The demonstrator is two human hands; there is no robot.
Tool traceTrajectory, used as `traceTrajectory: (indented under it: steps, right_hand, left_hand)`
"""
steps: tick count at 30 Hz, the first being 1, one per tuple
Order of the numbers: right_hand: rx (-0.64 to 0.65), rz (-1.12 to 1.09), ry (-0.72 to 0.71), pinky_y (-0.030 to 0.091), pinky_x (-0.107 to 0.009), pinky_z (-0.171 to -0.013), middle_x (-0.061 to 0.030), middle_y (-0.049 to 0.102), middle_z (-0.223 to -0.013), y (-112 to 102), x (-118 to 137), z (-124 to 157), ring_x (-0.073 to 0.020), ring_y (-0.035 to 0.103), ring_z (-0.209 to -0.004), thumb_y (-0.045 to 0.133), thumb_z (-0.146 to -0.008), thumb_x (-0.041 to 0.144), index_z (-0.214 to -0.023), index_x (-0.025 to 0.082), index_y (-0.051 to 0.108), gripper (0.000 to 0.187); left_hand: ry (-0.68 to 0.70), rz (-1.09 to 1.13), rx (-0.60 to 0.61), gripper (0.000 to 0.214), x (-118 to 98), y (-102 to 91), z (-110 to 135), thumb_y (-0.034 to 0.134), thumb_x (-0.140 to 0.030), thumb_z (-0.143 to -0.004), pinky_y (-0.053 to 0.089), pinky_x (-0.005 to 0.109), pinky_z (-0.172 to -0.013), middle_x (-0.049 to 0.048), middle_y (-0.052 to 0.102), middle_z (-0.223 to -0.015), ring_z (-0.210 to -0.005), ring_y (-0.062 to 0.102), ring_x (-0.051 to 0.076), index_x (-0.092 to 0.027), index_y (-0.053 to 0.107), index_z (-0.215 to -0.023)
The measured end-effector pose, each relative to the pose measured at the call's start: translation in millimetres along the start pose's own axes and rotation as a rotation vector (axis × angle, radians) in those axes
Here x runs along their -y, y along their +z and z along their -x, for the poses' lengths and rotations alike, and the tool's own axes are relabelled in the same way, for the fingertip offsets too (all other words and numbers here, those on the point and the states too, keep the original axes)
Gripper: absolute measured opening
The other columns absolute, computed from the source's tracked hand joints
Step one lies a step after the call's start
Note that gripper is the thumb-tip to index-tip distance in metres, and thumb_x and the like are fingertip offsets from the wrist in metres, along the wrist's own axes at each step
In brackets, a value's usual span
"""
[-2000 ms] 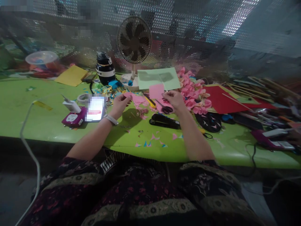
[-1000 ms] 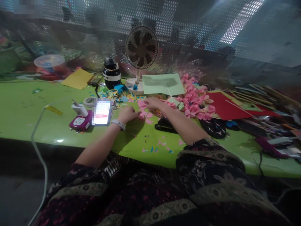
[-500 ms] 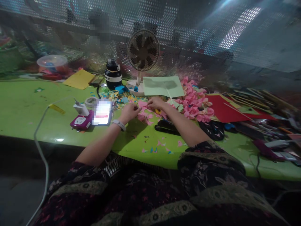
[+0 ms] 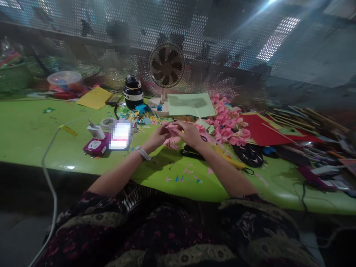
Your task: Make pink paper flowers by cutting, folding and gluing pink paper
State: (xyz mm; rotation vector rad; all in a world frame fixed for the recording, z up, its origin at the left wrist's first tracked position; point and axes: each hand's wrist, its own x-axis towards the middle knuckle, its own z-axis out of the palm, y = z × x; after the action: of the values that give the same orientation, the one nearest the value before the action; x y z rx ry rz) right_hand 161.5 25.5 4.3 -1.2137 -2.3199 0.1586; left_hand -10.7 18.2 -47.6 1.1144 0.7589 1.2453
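Between my two hands is a small piece of pink paper (image 4: 171,128). My left hand (image 4: 159,135) pinches it from the left, a pale watch on that wrist. Fingers of my right hand (image 4: 189,132) close on it from the other side. More pink paper pieces (image 4: 172,142) lie on the green table just below the hands. To the right is a heap of curled pink paper pieces (image 4: 226,120). A black stapler-like object (image 4: 191,152) and a yellow tool (image 4: 229,157) lie partly hidden by my right forearm.
A small fan (image 4: 167,66), a dark bottle (image 4: 132,92) and a pale green sheet (image 4: 190,104) stand or lie behind the hands. A lit phone (image 4: 120,135) and purple socket box (image 4: 96,146) are on the left. Red paper (image 4: 263,129) and sticks are on the right.
My hands have come together and lifted, now with a pink paper piece between them. My right forearm has shifted, uncovering the yellow tool. The view has tilted slightly.
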Motion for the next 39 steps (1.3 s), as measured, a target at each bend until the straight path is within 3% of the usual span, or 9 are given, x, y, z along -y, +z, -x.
traceTrajectory:
  steps: [5,11,16,20,24,26,29,35,39]
  right_hand:
    - [-0.050,-0.096,-0.004,0.049,-0.034,-0.087,-0.0094,0.074,-0.108,8,-2,8,-0.0240,0.068,-0.096,0.059,-0.095,0.033,-0.129,0.018,0.059,0.038]
    - [-0.126,0.064,-0.091,0.046,-0.044,-0.100,-0.0141,0.068,-0.118,17,-2,18,-0.0308,0.060,-0.112,0.055,-0.091,0.022,-0.136,0.017,0.055,0.046]
    - [-0.185,-0.020,-0.089,0.045,-0.048,-0.107,-0.0141,0.062,-0.129,10,1,24,-0.0313,0.054,-0.124,0.058,-0.089,0.027,-0.141,0.022,0.050,0.053]
    - [-0.303,-0.267,0.051,0.053,-0.045,-0.095,-0.0156,0.061,-0.125,2,3,29,-0.0285,0.061,-0.113,0.065,-0.086,0.043,-0.130,0.019,0.054,0.051]
    - [-0.122,-0.590,0.239,0.057,-0.038,-0.082,-0.0092,0.069,-0.101,3,1,32,-0.0219,0.067,-0.090,0.069,-0.081,0.057,-0.100,0.020,0.062,0.042]
    - [-0.045,-0.744,0.272,0.057,-0.037,-0.083,-0.0066,0.071,-0.096,7,1,32,-0.0202,0.067,-0.087,0.072,-0.077,0.063,-0.095,0.021,0.062,0.047]
    - [-0.044,-0.904,0.283,0.058,-0.037,-0.084,-0.0053,0.072,-0.099,10,2,32,-0.0190,0.069,-0.087,0.078,-0.067,0.066,-0.098,0.022,0.062,0.056]
    - [-0.021,-0.964,0.291,0.060,-0.034,-0.074,-0.0014,0.070,-0.081,3,6,39,-0.0166,0.068,-0.071,0.075,-0.070,0.068,-0.083,0.023,0.062,0.049]
    - [-0.081,-0.939,0.271,0.061,-0.035,-0.074,-0.0014,0.070,-0.081,0,3,42,-0.0164,0.067,-0.072,0.077,-0.070,0.066,-0.086,0.023,0.064,0.048]
  left_hand:
    - [-0.082,0.152,0.023,0.053,-5,5.2,7,0.066,-0.004,-0.076,0.052,0.041,-0.105,0.0050,0.075,-0.110,-0.099,0.071,0.017,-0.022,0.062,-0.126]
    - [-0.133,0.187,0.044,0.044,1,9.5,9,0.075,-0.019,-0.080,0.056,0.036,-0.095,0.0078,0.075,-0.116,-0.105,0.072,0.020,-0.022,0.067,-0.124]
    - [-0.058,0.181,0.076,0.047,1,12.9,12,0.080,-0.030,-0.080,0.053,0.037,-0.100,0.0088,0.071,-0.126,-0.118,0.067,0.024,-0.024,0.067,-0.124]
    - [0.093,0.115,0.080,0.053,-2,12.1,12,0.074,-0.039,-0.086,0.046,0.040,-0.109,0.0098,0.071,-0.128,-0.123,0.064,0.023,-0.025,0.059,-0.135]
    - [0.184,0.091,0.093,0.060,-1,13.7,11,0.069,-0.041,-0.089,0.038,0.042,-0.116,0.0095,0.071,-0.127,-0.131,0.058,0.022,-0.027,0.050,-0.145]
    - [0.181,0.099,0.122,0.065,0,15.8,13,0.069,-0.042,-0.089,0.036,0.043,-0.117,0.0089,0.070,-0.128,-0.133,0.057,0.023,-0.029,0.046,-0.148]
    - [0.168,0.121,0.146,0.069,-2,19.6,16,0.070,-0.042,-0.089,0.036,0.044,-0.117,0.0080,0.070,-0.129,-0.133,0.056,0.023,-0.032,0.042,-0.151]
    - [0.135,0.071,0.156,0.064,-12,25.7,24,0.073,-0.040,-0.086,0.042,0.040,-0.111,0.0086,0.068,-0.130,-0.136,0.053,0.025,-0.031,0.049,-0.145]
    - [0.104,-0.072,0.050,0.057,-14,20.6,22,0.080,-0.046,-0.077,0.053,0.034,-0.091,0.0089,0.074,-0.115,-0.106,0.068,0.021,-0.022,0.062,-0.125]
